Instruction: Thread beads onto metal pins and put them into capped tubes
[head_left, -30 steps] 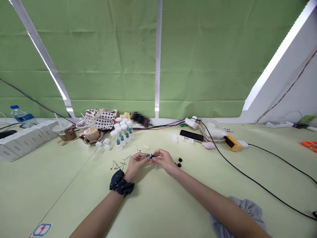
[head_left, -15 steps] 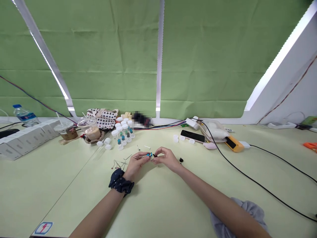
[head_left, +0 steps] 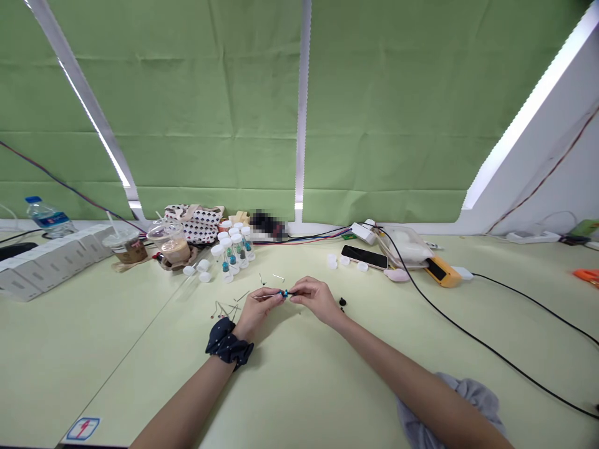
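Here, on the desk [head_left: 299, 386], the work stands partway. Capped vials [head_left: 233, 249] are grouped at the back left, some showing blue contents. Your left hand [head_left: 256, 310] pinches a thin metal pin [head_left: 264, 295]. Your right hand [head_left: 314, 295] pinches the small blue piece [head_left: 283, 292] at the pin's tip, just above the desk. Loose pins [head_left: 223, 308] lie untouched near your left wrist and white caps [head_left: 346, 262] lie further back. One black part [head_left: 342, 302] waits beside your right hand. You cannot tell whether the blue piece is fully threaded on: it is tiny and partly covered by fingertips.
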A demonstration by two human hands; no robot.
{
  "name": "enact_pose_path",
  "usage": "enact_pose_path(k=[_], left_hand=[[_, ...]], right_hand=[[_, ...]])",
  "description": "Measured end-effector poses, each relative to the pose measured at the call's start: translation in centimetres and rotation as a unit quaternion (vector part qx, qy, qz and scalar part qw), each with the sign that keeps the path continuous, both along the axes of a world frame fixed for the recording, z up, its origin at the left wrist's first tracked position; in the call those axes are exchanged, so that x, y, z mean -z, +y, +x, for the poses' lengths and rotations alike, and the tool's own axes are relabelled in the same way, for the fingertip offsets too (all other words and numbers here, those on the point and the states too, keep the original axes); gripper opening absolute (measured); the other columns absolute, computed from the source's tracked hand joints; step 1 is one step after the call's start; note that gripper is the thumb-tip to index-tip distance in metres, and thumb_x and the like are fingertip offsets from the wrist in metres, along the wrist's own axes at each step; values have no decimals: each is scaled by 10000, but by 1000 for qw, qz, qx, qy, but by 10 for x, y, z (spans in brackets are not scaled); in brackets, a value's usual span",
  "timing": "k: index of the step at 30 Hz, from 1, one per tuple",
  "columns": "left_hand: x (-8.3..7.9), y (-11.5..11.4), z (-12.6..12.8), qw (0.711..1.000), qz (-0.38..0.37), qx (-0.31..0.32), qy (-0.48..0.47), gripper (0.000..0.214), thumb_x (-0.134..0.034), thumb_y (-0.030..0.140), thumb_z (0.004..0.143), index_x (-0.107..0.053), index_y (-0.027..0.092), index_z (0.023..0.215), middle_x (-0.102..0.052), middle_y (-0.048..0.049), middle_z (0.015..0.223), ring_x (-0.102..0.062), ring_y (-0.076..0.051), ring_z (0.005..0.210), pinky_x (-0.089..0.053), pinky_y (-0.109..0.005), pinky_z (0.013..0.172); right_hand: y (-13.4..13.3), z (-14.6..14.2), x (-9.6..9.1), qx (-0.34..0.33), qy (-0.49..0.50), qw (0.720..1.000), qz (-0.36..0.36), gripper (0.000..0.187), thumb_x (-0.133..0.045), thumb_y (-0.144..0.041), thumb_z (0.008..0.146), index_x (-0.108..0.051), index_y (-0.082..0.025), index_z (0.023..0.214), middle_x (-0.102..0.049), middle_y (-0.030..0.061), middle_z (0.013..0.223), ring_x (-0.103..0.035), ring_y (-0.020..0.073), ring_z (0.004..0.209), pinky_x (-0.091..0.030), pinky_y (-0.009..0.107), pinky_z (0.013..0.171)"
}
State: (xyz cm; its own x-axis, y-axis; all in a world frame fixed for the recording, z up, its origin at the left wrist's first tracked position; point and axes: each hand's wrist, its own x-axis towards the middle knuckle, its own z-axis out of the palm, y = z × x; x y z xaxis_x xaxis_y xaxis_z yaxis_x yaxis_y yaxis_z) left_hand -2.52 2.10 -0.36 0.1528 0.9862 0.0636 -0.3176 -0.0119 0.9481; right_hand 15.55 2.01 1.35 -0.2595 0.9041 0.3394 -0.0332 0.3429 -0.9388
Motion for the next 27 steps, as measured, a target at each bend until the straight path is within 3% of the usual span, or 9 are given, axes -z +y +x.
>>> enact_pose_path(k=[5, 9, 12, 17, 19, 23, 27], left_hand=[[-1, -1, 0, 999, 23, -10, 37, 224, -775, 246, 565, -699, 144, 750, -707, -67, 768, -637, -187, 730, -485, -316, 737], [-3, -3, 1, 997, 42, -23, 62, 213, -770, 232, 572, -704, 147, 755, -706, -81, 822, -635, -205, 772, -485, -330, 758], [-3, -4, 2, 996, 48, -31, 70, 205, -779, 226, 552, -706, 146, 727, -705, -84, 840, -636, -214, 785, -490, -335, 757], [-3, -4, 3, 995, 53, -46, 68, 196, -768, 232, 572, -708, 156, 743, -709, -72, 833, -640, -201, 780, -485, -326, 768], [-4, -4, 2, 995, 56, -48, 70, 199, -766, 234, 575, -709, 156, 749, -709, -72, 835, -640, -197, 776, -483, -324, 768], [-6, -6, 3, 995, 58, -32, 72, 188, -774, 229, 556, -706, 150, 712, -705, -78, 839, -638, -198, 775, -486, -324, 759], [-7, -10, 5, 995, 72, 9, 71, 169, -764, 216, 574, -703, 153, 718, -699, -79, 850, -634, -200, 795, -489, -321, 756]], right_hand=[[0, 1, -1, -5, 3, 999, -31, 253, -725, -359, 617, -698, -185, 799, -572, 36, 837, -606, 154, 697, -514, 302, 674], [-2, 0, -1, -24, 34, 995, -87, 366, -665, -448, 664, -621, -169, 897, -572, -8, 681, -615, 142, 553, -524, 294, 560], [-3, -3, -1, -9, 58, 990, -128, 383, -640, -502, 666, -569, -175, 852, -561, -29, 613, -615, 150, 488, -520, 288, 485], [-6, -4, -3, -11, 89, 984, -154, 388, -726, -455, 582, -576, -159, 783, -634, 35, 782, -667, 195, 658, -545, 329, 655], [-6, -3, -2, -26, 77, 982, -172, 414, -732, -462, 571, -579, -155, 802, -638, 32, 765, -661, 183, 609, -543, 316, 603], [-3, -2, 5, -14, -5, 976, -216, 465, -556, -587, 704, -575, -125, 661, -540, -14, 488, -507, 90, 325, -393, 202, 334], [1, -4, 12, 19, -1, 980, -197, 413, -561, -545, 724, -584, -136, 671, -510, -33, 464, -456, 58, 334, -334, 169, 320]])
